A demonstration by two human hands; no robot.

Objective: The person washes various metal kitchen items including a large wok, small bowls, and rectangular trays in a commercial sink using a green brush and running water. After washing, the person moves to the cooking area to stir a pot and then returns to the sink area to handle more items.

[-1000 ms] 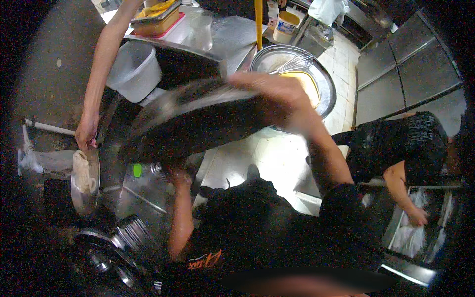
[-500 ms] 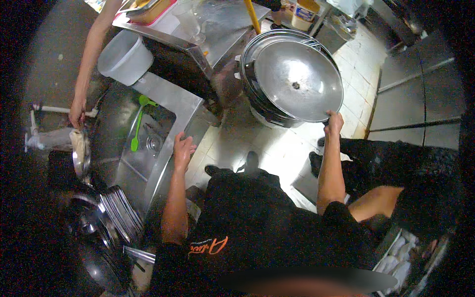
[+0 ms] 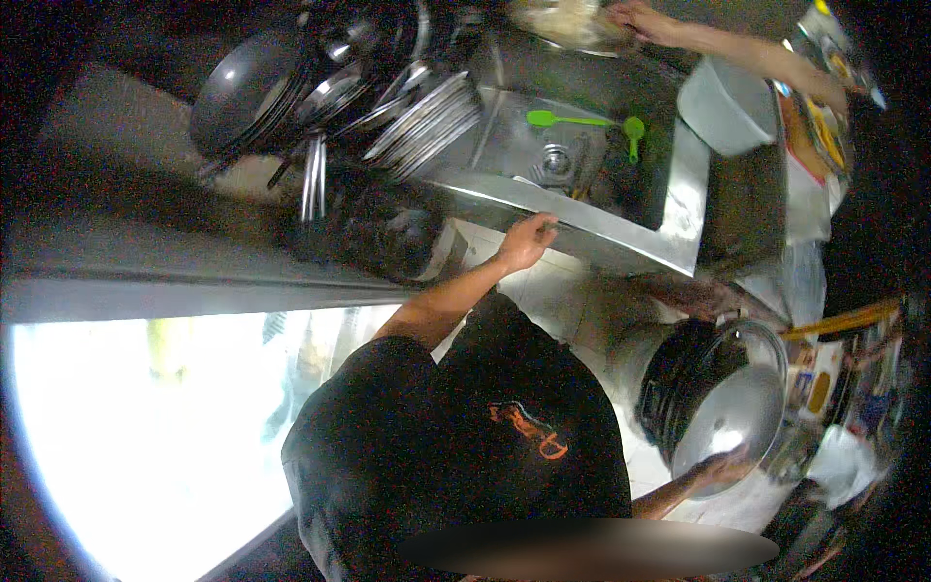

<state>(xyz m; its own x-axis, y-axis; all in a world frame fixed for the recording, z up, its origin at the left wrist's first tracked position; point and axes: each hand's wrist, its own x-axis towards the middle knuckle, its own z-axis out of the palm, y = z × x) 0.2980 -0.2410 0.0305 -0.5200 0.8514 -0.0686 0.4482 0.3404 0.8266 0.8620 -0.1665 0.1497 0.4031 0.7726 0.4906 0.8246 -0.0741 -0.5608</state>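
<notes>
Around four o'clock, a round metal lid overlaps a big dark pot, with the person's right hand at its lower part. Too blurry to tell if those fingers actually grip it, tbh. Toward two o'clock, the left hand is right by the metal sink, fingers bent, can't tell how tightly. Green utensils lie in the sink at one o'clock; stacked metal plates sit near twelve.
</notes>
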